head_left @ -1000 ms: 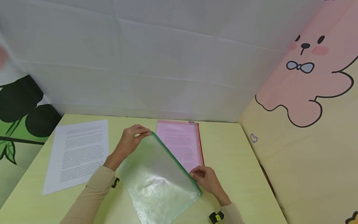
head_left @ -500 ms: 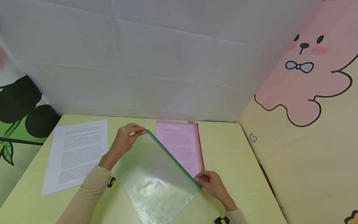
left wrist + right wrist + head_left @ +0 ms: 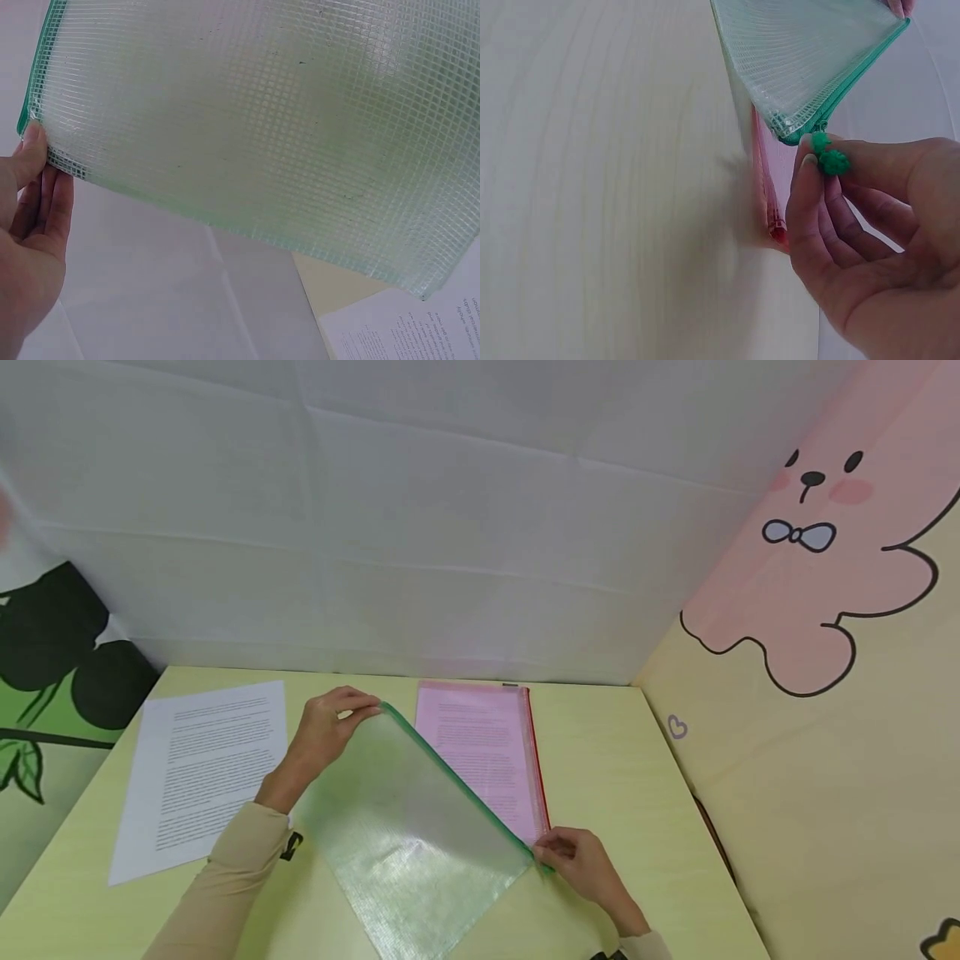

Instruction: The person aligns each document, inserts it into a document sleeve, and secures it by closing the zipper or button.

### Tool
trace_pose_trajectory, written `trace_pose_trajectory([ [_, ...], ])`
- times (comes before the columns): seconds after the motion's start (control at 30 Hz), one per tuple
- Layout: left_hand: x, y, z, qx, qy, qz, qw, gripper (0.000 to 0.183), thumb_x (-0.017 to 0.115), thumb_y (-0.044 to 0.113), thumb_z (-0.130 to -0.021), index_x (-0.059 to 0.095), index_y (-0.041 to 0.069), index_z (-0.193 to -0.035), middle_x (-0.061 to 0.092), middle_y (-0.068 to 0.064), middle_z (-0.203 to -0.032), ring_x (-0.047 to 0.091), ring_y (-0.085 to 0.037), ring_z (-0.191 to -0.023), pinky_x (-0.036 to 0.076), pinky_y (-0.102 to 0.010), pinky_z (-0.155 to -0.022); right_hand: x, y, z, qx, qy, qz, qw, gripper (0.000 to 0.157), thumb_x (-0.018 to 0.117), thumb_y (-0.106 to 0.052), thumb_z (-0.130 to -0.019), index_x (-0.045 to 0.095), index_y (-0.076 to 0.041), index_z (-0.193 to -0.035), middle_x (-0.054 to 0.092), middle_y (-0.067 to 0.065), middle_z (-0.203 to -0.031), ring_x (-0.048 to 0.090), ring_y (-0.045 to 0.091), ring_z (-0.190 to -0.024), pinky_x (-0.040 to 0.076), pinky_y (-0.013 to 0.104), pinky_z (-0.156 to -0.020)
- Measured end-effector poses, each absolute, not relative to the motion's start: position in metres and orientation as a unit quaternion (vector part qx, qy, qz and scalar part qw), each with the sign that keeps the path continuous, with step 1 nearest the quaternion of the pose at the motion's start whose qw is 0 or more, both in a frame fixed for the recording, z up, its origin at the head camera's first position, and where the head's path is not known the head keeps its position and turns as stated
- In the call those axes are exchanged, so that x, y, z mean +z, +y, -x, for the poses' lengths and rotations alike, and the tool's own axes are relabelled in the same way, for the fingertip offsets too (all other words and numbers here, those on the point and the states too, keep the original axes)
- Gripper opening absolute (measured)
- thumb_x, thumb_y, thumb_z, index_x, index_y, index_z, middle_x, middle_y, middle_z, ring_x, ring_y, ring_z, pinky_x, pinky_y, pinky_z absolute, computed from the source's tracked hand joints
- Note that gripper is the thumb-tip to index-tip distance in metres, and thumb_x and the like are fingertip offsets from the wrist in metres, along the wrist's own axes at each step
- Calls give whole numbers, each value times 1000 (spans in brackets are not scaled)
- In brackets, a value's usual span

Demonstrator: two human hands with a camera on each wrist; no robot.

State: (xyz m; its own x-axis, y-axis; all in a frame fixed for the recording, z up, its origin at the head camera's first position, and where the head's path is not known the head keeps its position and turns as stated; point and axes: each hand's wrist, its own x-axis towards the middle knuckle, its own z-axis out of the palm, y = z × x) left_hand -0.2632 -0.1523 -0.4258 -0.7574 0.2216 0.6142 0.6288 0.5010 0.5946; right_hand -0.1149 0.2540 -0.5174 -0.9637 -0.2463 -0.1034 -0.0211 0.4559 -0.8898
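A clear mesh zip pouch [image 3: 420, 835] with a green zipper edge [image 3: 457, 774] is held up at a slant over the table. My left hand [image 3: 326, 727] pinches its upper corner between thumb and fingers; the left wrist view shows this grip at the end of the green edge. At the lower right end of the zipper, my right hand [image 3: 585, 864] pinches a green zipper pull [image 3: 832, 161] between thumb and forefinger. In the right wrist view the slider sits near the pouch's corner. Whether papers are inside the pouch I cannot tell.
Behind the raised pouch lies a pink zip pouch [image 3: 483, 743] with a red edge and a printed page inside. A printed white sheet [image 3: 217, 768] lies on the left of the pale yellow table [image 3: 615, 760]. A white cloth wall [image 3: 450, 527] stands at the back.
My right hand has moved down and right with the zipper pull, towards the pouch's lower corner. My left hand has drifted left and slightly up, holding the other corner.
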Motion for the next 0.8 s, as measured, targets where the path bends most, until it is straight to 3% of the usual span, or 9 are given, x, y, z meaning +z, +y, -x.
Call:
trace_pose_trajectory([
  [0.5, -427, -153, 265, -436, -826, 276, 226, 18, 80, -12, -78, 79, -5, -95, 74, -13, -90, 70, -30, -80, 48, -6, -75, -502, 251, 106, -514, 844, 85, 127, 8, 70, -1, -95, 73, 6, -98, 73, 20, -89, 71, 27, -74, 54, 21, -64],
  [0.8, -424, -146, 262, -460, -804, 316, 206, 21, 80, -14, -77, 79, -3, -94, 73, -9, -88, 70, -27, -79, 52, -10, -74, -522, 258, 113, -511, 842, 119, 126, 7, 75, -7, -93, 76, -4, -99, 75, 8, -94, 71, 20, -77, 58, 23, -67],
])
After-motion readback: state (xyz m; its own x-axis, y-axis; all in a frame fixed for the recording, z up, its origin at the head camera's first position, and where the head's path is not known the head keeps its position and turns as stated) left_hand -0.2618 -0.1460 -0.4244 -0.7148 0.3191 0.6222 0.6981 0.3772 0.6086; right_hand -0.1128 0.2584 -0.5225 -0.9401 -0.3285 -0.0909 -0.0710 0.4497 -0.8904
